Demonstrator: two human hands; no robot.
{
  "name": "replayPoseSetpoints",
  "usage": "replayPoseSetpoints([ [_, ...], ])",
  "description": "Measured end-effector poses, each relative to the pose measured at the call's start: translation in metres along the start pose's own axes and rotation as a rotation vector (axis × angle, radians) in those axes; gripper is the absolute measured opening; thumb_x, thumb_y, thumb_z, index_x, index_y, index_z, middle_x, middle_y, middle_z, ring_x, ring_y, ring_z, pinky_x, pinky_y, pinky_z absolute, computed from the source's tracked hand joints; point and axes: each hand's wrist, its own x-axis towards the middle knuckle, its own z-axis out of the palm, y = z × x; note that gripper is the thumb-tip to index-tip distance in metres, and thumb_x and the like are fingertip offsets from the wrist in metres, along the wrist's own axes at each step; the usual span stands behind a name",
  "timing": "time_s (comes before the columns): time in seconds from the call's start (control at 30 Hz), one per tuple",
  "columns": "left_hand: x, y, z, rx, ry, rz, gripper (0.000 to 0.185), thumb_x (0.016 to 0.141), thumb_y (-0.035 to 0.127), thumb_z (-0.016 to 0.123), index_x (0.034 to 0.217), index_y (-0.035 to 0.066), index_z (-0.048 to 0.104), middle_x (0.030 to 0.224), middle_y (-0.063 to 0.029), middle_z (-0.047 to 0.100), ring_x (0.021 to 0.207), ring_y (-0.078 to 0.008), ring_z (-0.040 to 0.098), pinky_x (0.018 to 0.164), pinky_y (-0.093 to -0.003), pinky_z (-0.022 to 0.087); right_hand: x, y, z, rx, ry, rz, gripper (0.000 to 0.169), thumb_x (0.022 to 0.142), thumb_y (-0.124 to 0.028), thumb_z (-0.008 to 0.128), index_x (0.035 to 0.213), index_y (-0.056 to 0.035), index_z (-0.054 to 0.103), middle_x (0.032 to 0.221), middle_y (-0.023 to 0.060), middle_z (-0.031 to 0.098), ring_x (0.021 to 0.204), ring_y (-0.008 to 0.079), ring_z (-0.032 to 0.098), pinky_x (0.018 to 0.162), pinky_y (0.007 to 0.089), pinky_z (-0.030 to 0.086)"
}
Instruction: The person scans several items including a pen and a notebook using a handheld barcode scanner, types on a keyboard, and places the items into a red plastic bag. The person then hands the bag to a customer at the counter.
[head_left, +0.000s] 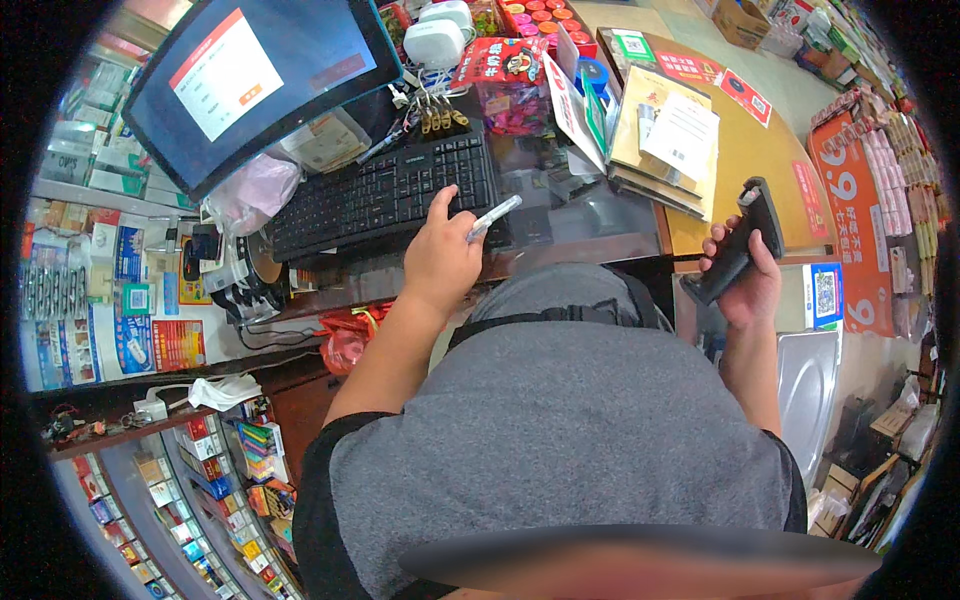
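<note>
My left hand (448, 251) is over the right end of a black computer keyboard (360, 196), its index finger stretched out onto the keys. A slim, clear pen-like object (495, 217) is tucked in the same hand and sticks out to the right. To the right, my right hand (750, 285) grips a black handheld device (739, 244), which looks like a barcode scanner, beside the rounded wooden counter. Beyond the keyboard's left part stands a tilted monitor (262, 82) showing a white dialog window with an orange button.
Behind the keyboard are a red snack packet (502, 61) and a white router-like device (435, 41). Papers and a pale box (660, 142) lie on the wooden counter (780, 135). A pinkish plastic bag (259, 187) sits under the monitor. Shelves of small boxes (206, 517) stand at lower left.
</note>
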Motion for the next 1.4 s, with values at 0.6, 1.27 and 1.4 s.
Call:
replayPoseSetpoints([
  [0.6, 0.022, -0.001, 0.001, 0.070, -0.052, -0.005, 0.015, 0.080, 0.020, 0.063, 0.082, 0.005, 0.062, 0.129, -0.0186, 0.047, 0.085, -0.0377, 0.062, 0.073, -0.0451, 0.051, -0.005, -0.003, -0.003, -0.009, 0.055, -0.029, 0.034, 0.086, -0.028, 0.061, 0.109, -0.0041, 0.052, 0.094, 0.0118, 0.056, 0.082, 0.0255, 0.056, 0.068, 0.0371, 0.049],
  [1.27, 0.006, 0.005, -0.002, 0.062, -0.149, 0.013, 0.014, 0.082, 0.019, 0.061, 0.082, 0.005, 0.059, 0.131, -0.0163, 0.046, 0.088, -0.0370, 0.061, 0.074, -0.0450, 0.050, 0.001, 0.001, -0.006, -0.001, 0.103, -0.013, 0.035, 0.087, -0.028, 0.060, 0.109, -0.0028, 0.051, 0.094, 0.0127, 0.056, 0.081, 0.0263, 0.055, 0.067, 0.0381, 0.049],
  [1.4, -0.003, -0.001, -0.004, 0.069, -0.108, -0.017, 0.014, 0.079, 0.018, 0.062, 0.082, 0.004, 0.059, 0.131, -0.0189, 0.046, 0.088, -0.0372, 0.062, 0.074, -0.0453, 0.050, -0.002, -0.001, -0.011, -0.014, 0.087, -0.040, 0.035, 0.087, -0.028, 0.060, 0.110, -0.0031, 0.051, 0.094, 0.0128, 0.056, 0.081, 0.0261, 0.056, 0.067, 0.0377, 0.049],
])
